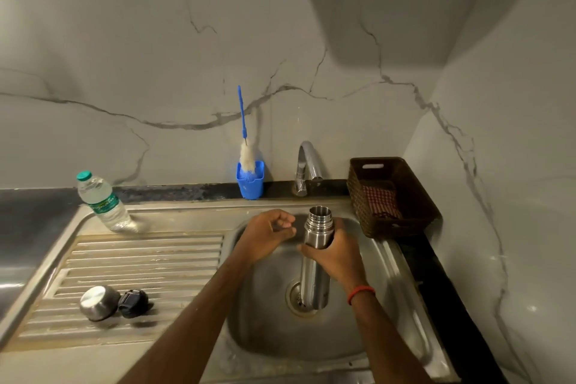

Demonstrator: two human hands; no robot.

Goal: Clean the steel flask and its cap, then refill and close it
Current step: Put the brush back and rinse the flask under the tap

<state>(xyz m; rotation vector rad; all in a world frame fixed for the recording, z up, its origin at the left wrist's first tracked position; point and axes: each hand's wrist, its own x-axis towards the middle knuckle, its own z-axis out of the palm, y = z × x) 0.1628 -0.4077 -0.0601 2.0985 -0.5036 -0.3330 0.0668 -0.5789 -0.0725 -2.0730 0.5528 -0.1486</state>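
The steel flask (pixel 315 246) stands upright and uncapped in the sink basin (pixel 268 315), its base over the drain. My right hand (pixel 335 254) grips its upper body just below the threaded neck. My left hand (pixel 268 232) hovers just left of the flask's neck, fingers loosely curled, holding nothing. The steel cup cap (pixel 99 302) and the black inner stopper (pixel 133 303) lie side by side on the ribbed drainboard (pixel 146 268) at the left.
A curved tap (pixel 307 165) stands behind the basin, its spout just behind the flask's mouth. A blue holder (pixel 250 179) with a bottle brush (pixel 244 134) sits left of it. A plastic water bottle (pixel 104 203) stands at the drainboard's back. A brown basket (pixel 389 196) with a checked cloth is at right.
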